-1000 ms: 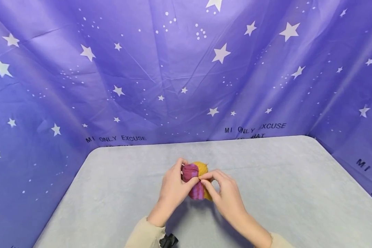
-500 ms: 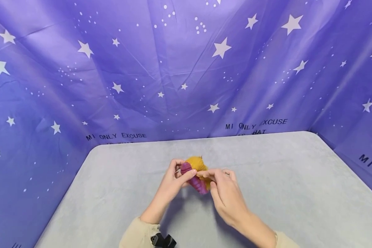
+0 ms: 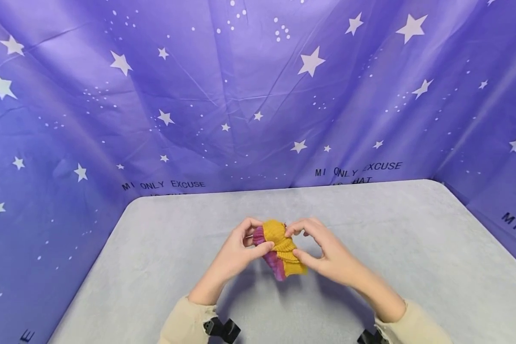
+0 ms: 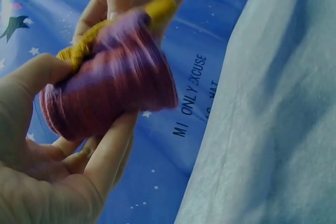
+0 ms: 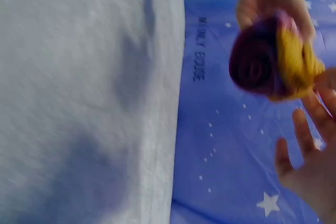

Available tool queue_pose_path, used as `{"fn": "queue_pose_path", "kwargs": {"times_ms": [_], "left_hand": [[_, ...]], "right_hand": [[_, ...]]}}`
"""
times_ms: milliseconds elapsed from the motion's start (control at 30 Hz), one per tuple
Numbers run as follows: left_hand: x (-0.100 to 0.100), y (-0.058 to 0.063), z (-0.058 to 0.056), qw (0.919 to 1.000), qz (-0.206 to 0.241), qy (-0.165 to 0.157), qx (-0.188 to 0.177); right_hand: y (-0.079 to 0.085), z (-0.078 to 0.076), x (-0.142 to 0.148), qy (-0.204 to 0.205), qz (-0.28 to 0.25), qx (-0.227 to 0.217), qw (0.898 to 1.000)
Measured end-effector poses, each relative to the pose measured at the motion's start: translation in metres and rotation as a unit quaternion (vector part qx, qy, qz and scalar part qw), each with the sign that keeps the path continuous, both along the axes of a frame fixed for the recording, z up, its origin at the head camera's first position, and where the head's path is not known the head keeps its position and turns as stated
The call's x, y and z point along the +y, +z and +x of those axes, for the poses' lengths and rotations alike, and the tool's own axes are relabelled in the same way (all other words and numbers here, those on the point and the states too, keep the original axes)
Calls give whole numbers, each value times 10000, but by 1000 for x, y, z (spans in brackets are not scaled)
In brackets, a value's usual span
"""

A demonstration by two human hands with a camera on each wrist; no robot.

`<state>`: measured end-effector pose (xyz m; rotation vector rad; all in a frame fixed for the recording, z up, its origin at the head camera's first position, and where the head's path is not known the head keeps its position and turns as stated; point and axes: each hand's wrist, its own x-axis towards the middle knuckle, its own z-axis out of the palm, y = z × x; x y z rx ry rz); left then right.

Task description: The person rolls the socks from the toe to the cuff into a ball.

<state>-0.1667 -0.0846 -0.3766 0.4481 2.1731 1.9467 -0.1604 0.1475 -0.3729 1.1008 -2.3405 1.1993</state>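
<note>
A rolled-up sock (image 3: 276, 231) is held above the table between both hands. Its roll (image 4: 113, 85) is striped in maroon and purple, and a coiled end (image 5: 254, 66) shows in the right wrist view. Ribbed yellow fabric (image 5: 294, 61) wraps one side and hangs in folds. My left hand (image 3: 235, 253) grips the purple side, thumb on the near face and fingers around behind. With thumb and index finger, my right hand (image 3: 333, 251) pinches the yellow fabric at its right side; its other fingers (image 5: 303, 132) are spread apart.
Beneath the hands lies a pale grey table (image 3: 176, 229) with rounded far corners. A purple curtain (image 3: 258, 95) with white stars and black lettering hangs behind and at both sides. Black devices (image 3: 222, 329) sit at the wrists by the beige sleeves.
The sock has been turned so that more yellow fabric faces up, with its ribbed folds now spread. My right hand has shifted its fingers on the yellow part, while the left keeps its grip.
</note>
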Motion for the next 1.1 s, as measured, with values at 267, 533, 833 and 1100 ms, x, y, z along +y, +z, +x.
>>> {"fn": "queue_pose_path", "kwargs": {"times_ms": [267, 533, 833, 1100], "left_hand": [[-3, -7, 0, 9962, 554, -103, -667], [4, -10, -1, 9891, 983, 680, -863], [6, -5, 10, 9842, 1310, 722, -947], [-6, -11, 10, 9893, 1361, 137, -507]], "right_hand": [[8, -4, 0, 363, 422, 163, 9983], [5, 19, -16, -256, 458, 1936, 9797], [-9, 16, -25, -1569, 262, 1777, 9711], [-9, 8, -23, -885, -286, 945, 9912]]}}
